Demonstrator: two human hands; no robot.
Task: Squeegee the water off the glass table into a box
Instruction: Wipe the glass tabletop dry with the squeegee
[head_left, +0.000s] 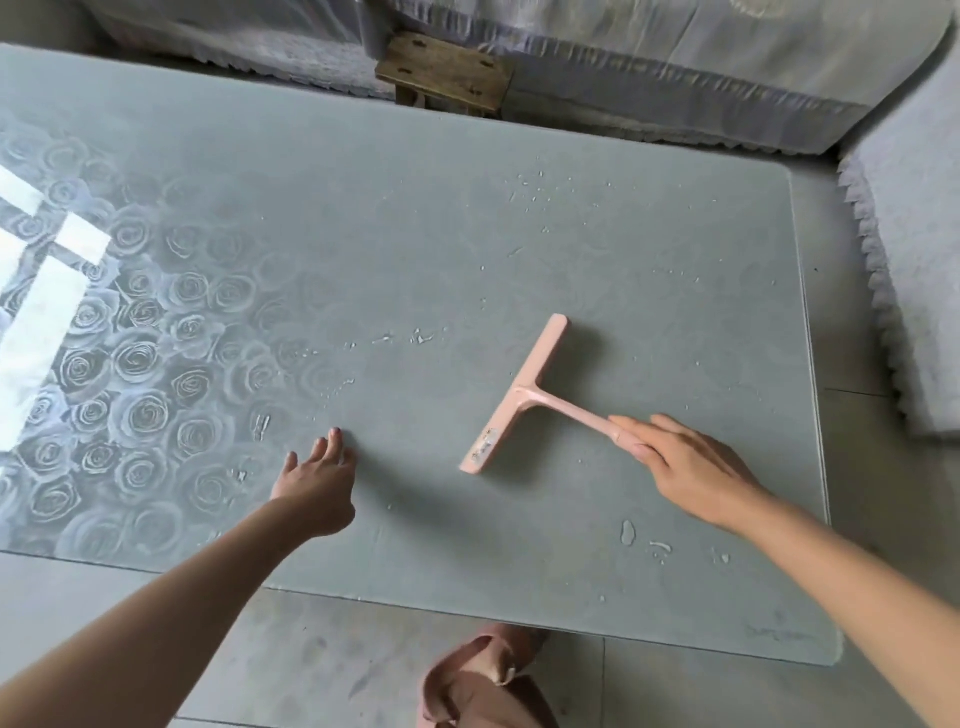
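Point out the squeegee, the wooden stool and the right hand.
squeegee (521, 396), head view, where the handle meets the blade.
wooden stool (445, 70), head view, on its seat top.
right hand (693, 467), head view, back of the hand.

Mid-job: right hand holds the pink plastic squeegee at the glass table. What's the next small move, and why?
Probably shift the pink T-shaped squeegee left, past the water droplets on the grey rose-patterned glass table. The right hand grips its handle, so a pull stroke from here would miss them. No box is in view.
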